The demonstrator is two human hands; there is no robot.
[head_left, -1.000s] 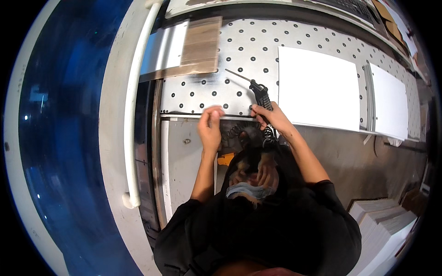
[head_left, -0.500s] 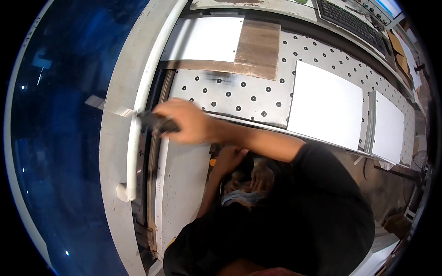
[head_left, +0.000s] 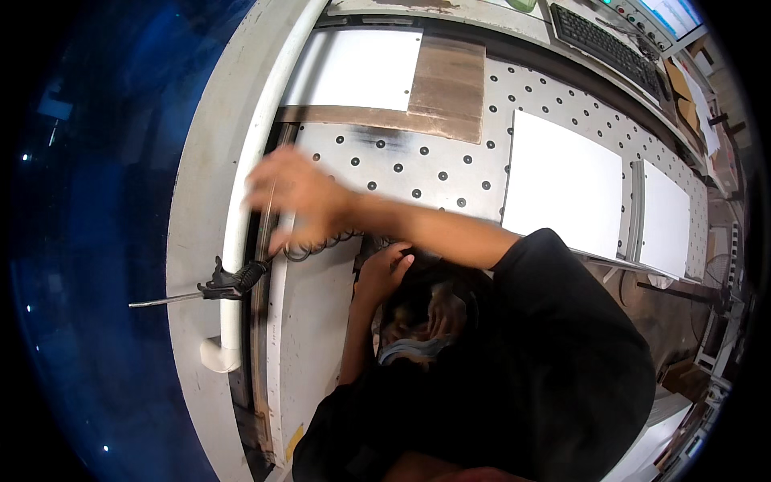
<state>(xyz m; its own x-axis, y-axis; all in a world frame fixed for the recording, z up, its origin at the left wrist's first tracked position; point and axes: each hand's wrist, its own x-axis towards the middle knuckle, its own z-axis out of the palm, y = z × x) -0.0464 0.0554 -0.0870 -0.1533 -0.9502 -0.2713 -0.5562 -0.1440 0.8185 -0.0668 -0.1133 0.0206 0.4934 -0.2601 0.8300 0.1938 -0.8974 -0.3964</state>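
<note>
A black air blow gun (head_left: 231,281) with a thin metal nozzle lies across the white pipe (head_left: 234,249), its nozzle pointing left. From its side a dark coiled hose (head_left: 325,243) runs toward my body, partly hidden behind my right hand. My right hand (head_left: 301,197) is above and to the right of the blow gun, smeared by motion, its fingers apart and nothing in them. Close to my torso, under my right forearm, my left hand (head_left: 382,273) has its fingers curled in. Whatever it may hold is hidden.
White panels (head_left: 562,181) lie on the dotted metal bed to the right. Another white sheet (head_left: 357,68) rests on a brown board (head_left: 450,88) at the back. A keyboard (head_left: 606,50) and a control panel sit at the far right. Dark blue surface (head_left: 88,265) fills the left.
My right hand has let go of the blow gun and moved up off it. The blow gun now rests lower on the white pipe. My left hand stays near my torso.
</note>
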